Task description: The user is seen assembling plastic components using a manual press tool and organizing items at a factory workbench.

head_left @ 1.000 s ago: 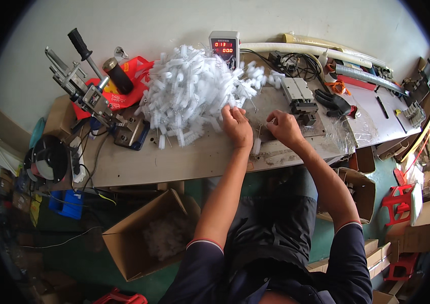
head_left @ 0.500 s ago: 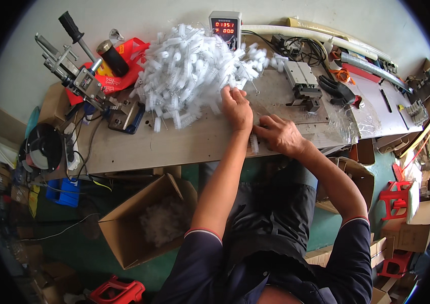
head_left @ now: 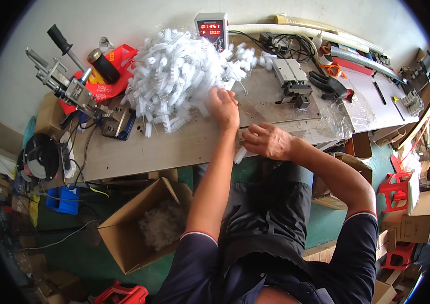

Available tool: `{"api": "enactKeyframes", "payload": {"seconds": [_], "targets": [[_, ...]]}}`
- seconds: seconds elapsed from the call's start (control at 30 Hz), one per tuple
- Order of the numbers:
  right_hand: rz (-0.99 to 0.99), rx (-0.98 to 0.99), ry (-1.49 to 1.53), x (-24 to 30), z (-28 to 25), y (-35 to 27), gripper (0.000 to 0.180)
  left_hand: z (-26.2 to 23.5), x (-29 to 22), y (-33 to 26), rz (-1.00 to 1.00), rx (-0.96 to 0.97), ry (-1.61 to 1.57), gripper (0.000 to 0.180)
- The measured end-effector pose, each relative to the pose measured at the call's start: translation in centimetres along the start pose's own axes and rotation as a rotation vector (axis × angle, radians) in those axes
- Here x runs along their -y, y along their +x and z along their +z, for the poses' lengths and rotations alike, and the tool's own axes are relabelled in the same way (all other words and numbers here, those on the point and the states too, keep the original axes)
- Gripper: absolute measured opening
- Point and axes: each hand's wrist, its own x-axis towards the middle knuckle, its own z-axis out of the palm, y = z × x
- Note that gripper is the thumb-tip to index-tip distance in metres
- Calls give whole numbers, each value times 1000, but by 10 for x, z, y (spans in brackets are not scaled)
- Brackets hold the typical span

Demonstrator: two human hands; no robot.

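A big heap of small white bristle brushes [head_left: 167,76] with thin wire stems lies on the worktable [head_left: 123,154]. At the heap's near right edge is my left hand [head_left: 223,107], its fingers closed together; whatever they grip is hidden among the brushes. Closer to the table's front edge, my right hand [head_left: 268,141] is closed round a white brush [head_left: 240,153], whose bristled end sticks out below the fingers beside my left forearm. The rest of that brush is covered by the hand.
A lever press [head_left: 80,91] stands left, beside a dark flask [head_left: 103,66] and a red bag [head_left: 123,55]. Behind the heap is a counter with a red display [head_left: 212,31]. Rightward sit a metal fixture [head_left: 292,83] and black glove [head_left: 329,85]. Below, a cardboard box [head_left: 123,240] holds white brushes.
The whole view has shifted, so the table appears farther left. My right hand and its brush have come slightly nearer to me. My left hand stays at the heap's edge.
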Motion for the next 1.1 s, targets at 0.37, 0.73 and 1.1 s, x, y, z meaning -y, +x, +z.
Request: {"api": "enactKeyframes", "payload": {"seconds": [0.37,0.73,1.1], "targets": [[1480,-312,375,10,-11,-95,16,5,-4,-13,271,56,330,14],[1671,-400,276,-18,6,-85,19,7,-4,-20,295,135,409,14],[1734,-461,325,-24,10,-84,22,10,-2,-20,344,151,474,14]]}}
